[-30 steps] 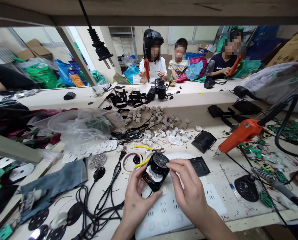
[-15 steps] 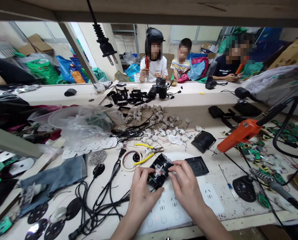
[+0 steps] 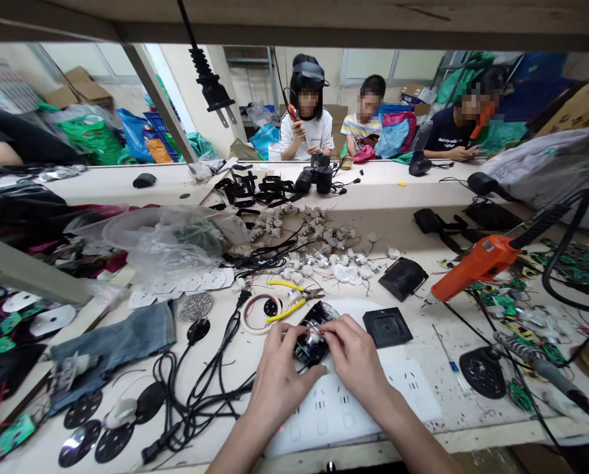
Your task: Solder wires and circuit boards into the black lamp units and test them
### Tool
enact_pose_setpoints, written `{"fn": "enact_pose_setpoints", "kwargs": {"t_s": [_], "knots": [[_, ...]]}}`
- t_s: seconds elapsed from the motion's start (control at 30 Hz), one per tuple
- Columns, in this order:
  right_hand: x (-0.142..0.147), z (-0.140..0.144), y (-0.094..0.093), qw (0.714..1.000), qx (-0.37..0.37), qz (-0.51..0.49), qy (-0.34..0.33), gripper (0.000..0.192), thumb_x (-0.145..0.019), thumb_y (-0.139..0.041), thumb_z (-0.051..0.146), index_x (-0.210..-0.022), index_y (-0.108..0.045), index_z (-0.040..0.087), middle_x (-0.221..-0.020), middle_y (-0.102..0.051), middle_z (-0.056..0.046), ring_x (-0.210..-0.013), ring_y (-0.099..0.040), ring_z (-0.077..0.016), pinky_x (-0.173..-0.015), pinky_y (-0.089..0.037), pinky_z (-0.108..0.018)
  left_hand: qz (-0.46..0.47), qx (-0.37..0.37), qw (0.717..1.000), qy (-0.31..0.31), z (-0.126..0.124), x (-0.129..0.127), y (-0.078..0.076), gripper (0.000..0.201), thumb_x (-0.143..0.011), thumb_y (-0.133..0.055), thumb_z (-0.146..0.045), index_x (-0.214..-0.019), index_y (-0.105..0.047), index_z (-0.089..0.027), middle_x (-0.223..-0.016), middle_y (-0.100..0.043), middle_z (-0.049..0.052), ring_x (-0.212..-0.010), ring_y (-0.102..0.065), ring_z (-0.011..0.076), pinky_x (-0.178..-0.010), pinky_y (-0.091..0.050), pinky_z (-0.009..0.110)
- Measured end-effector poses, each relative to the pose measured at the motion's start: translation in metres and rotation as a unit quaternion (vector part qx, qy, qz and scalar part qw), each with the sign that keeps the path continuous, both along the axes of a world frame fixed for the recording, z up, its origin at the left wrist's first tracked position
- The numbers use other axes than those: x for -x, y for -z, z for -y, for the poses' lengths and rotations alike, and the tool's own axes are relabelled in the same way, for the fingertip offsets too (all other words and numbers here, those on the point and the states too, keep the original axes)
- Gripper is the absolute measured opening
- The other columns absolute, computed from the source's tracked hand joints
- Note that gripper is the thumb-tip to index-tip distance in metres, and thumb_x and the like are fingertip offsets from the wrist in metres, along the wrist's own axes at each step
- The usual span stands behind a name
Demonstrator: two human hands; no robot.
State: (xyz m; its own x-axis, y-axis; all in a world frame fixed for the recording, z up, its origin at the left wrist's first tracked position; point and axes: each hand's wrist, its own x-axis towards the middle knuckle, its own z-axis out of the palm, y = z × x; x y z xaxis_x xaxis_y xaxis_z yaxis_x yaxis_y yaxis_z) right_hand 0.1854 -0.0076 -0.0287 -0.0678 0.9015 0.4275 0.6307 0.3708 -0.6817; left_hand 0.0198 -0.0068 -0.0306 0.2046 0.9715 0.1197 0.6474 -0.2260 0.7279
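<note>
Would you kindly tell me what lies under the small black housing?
Under the small black housing lies a white power strip. The left hand and right hand cover part of it.

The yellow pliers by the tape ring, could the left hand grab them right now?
Probably yes: the yellow pliers lie uncovered just beyond the left hand, but it would first have to release the black housing.

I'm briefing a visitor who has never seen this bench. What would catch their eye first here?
Probably the two bare hands at the near edge, left hand and right hand, holding a small black plastic housing with wires inside over a white multi-socket power strip. To the right, a bright orange electric screwdriver lies among green circuit boards. Overhead, a black two-pin plug dangles on its cord.
</note>
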Motion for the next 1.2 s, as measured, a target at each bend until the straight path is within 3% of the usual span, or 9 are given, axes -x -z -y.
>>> {"fn": "enact_pose_setpoints", "kwargs": {"t_s": [0.27, 0.4, 0.6, 0.9, 1.07, 1.2], "knots": [[-0.002, -0.002, -0.003, 0.999, -0.009, 0.024, -0.026, 0.022, -0.094, -0.044, 0.011, -0.09, -0.064, 0.019, -0.084, -0.062, -0.004, -0.078, -0.062, -0.0181, -0.07, -0.052, -0.03, 0.032, -0.01, 0.999, -0.013, -0.001, 0.001, 0.001, 0.044, -0.065, -0.075, -0.024, -0.107, -0.063, -0.023, -0.104, -0.057, 0.006, -0.101, -0.059, 0.0281, -0.09, -0.052, 0.046], [-0.005, -0.009, -0.004, 0.999, -0.014, 0.04, -0.033, 0.02, -0.094, -0.045, 0.011, -0.087, -0.063, 0.019, -0.083, -0.061, -0.004, -0.077, -0.06, -0.0184, -0.069, -0.051, -0.03, 0.074, 0.024, 0.997, 0.004, -0.007, 0.008, -0.002, 0.029, -0.073, -0.07, -0.032, -0.1, -0.067, -0.023, -0.101, -0.061, 0.007, -0.1, -0.06, 0.0272, -0.09, -0.052, 0.045], [-0.005, -0.013, -0.006, 0.998, -0.027, 0.038, -0.03, 0.02, -0.094, -0.045, 0.011, -0.091, -0.062, 0.019, -0.084, -0.062, -0.004, -0.077, -0.061, -0.0178, -0.07, -0.051, -0.03, 0.145, 0.062, 0.987, -0.022, -0.014, 0.014, -0.002, 0.017, -0.08, -0.06, -0.037, -0.08, -0.068, -0.022, -0.092, -0.062, 0.008, -0.092, -0.063, 0.025, -0.074, -0.056, 0.036], [-0.005, 0.004, -0.006, 0.999, -0.027, 0.021, -0.021, 0.018, -0.096, -0.047, 0.014, -0.093, -0.063, 0.02, -0.084, -0.063, -0.003, -0.078, -0.063, -0.0171, -0.07, -0.052, -0.029, 0.218, 0.077, 0.967, -0.104, -0.016, 0.015, 0.014, 0.032, -0.078, -0.064, -0.048, -0.066, -0.059, -0.019, -0.085, -0.068, 0.006, -0.074, -0.065, 0.0193, -0.071, -0.056, 0.032], [-0.014, 0.018, -0.009, 0.999, -0.034, 0.009, -0.012, 0.016, -0.097, -0.048, 0.015, -0.097, -0.063, 0.019, -0.085, -0.063, -0.004, -0.079, -0.063, -0.0167, -0.071, -0.052, -0.028, 0.199, 0.049, 0.976, -0.078, -0.015, 0.017, 0.009, 0.02, -0.076, -0.067, -0.04, -0.075, -0.07, -0.02, -0.092, -0.068, 0.007, -0.087, -0.067, 0.0222, -0.073, -0.057, 0.033], [-0.05, 0.048, -0.006, 0.997, -0.031, -0.011, 0.064, 0.017, -0.098, -0.049, 0.021, -0.095, -0.066, 0.02, -0.083, -0.065, -0.004, -0.077, -0.064, -0.0168, -0.069, -0.051, -0.028, 0.17, 0.014, 0.983, -0.064, -0.013, 0.02, 0.001, 0.019, -0.078, -0.063, -0.039, -0.075, -0.074, -0.023, -0.086, -0.072, 0.007, -0.081, -0.067, 0.0224, -0.067, -0.057, 0.031]]}}
